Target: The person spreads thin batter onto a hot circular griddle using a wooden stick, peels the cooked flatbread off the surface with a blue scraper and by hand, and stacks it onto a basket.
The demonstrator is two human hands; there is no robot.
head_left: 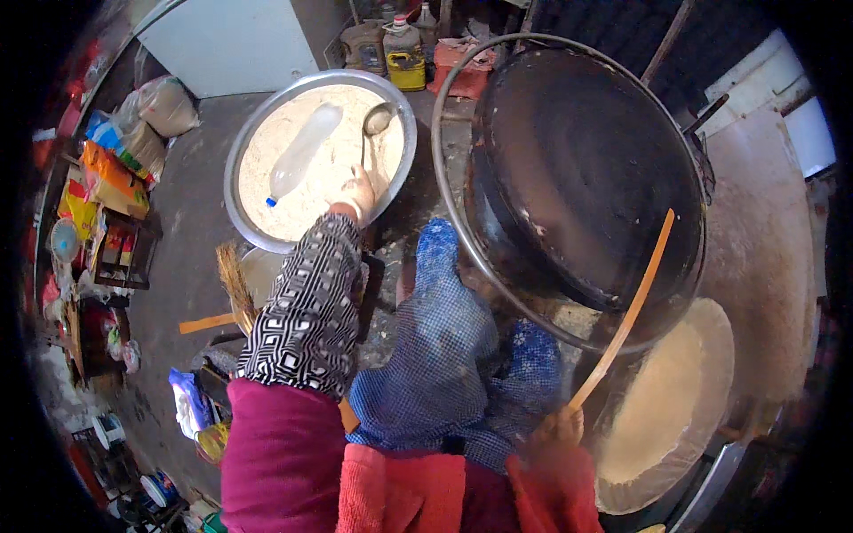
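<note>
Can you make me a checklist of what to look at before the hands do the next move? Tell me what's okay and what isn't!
1. Left hand on the long-handled metal ladle: ok, it grips the handle.
2. Ladle over the wide, round silver metal basin: ok, its bowl is within the rim.
3. Pale contents of the basin free of other things: not ok, a clear plastic bottle with a blue cap lies there and might get in the way.
4. Right hand on the long, thin, light-brown wooden strip: ok, though the hand is blurred.
5. Big, round black griddle hot: cannot tell.
</note>
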